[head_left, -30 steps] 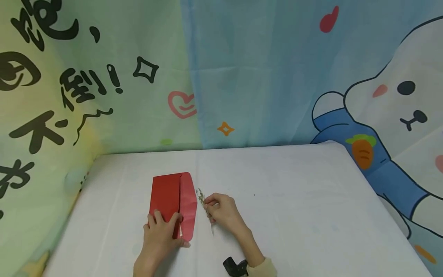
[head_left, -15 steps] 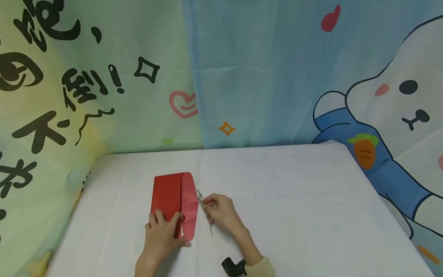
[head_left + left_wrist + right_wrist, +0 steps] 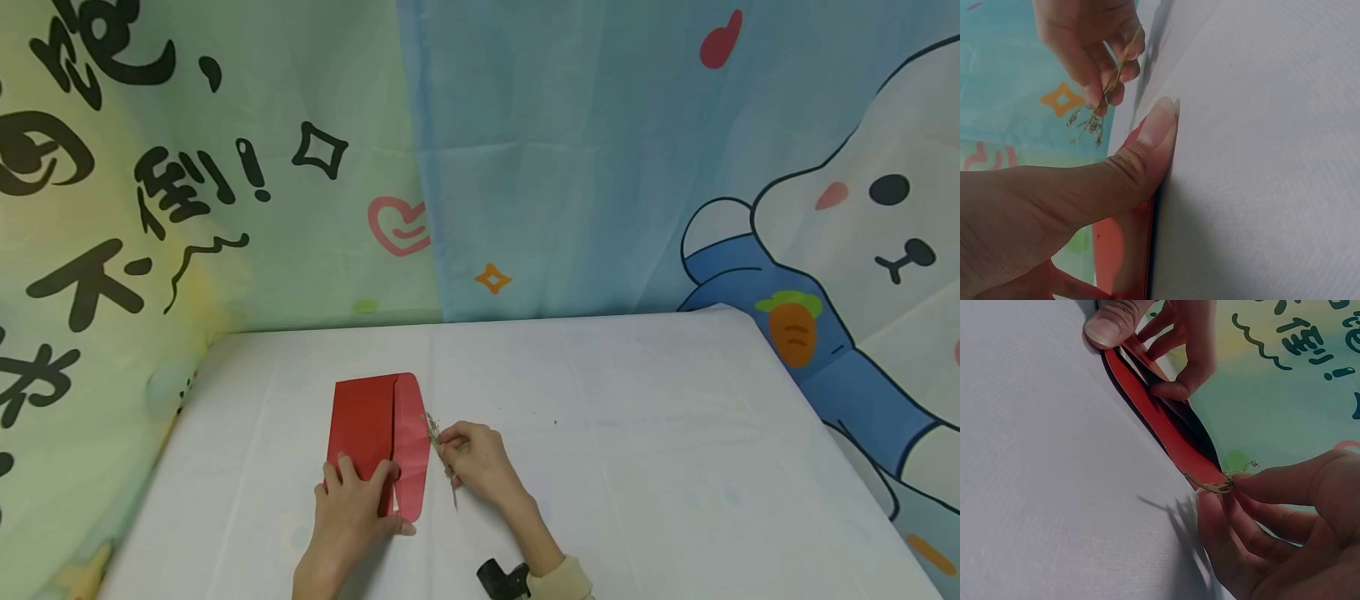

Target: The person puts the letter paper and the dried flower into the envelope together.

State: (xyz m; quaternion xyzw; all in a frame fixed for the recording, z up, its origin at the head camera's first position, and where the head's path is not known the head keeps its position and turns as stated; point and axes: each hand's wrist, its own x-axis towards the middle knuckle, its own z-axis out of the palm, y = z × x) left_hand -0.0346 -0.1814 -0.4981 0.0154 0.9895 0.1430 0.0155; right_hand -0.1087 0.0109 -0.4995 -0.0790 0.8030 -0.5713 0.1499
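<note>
A red envelope [image 3: 363, 421] lies on the white-covered table, its paler flap [image 3: 412, 442] unfolded to the right. My left hand [image 3: 347, 510] holds its near end, thumb at the flap's edge and index finger at the opening. The right wrist view shows the mouth gaping, with a strip of white [image 3: 1134, 365] inside. Between thumb and fingertips my right hand [image 3: 480, 460] pinches a thin sprig of dried flowers [image 3: 433, 430], just right of the flap. Its small flower heads [image 3: 1092, 125] point away from me and its stem toward me.
A black device [image 3: 501, 578] sits by the right wrist, near a pale yellow sleeve [image 3: 561, 582]. White cloth [image 3: 637, 450] covers the table. Behind it hangs a printed curtain [image 3: 540, 167] with a cartoon animal and lettering.
My right hand has shifted very slightly left with the sprig, bringing the flower heads closer to the flap. The left hand keeps its hold on the envelope.
</note>
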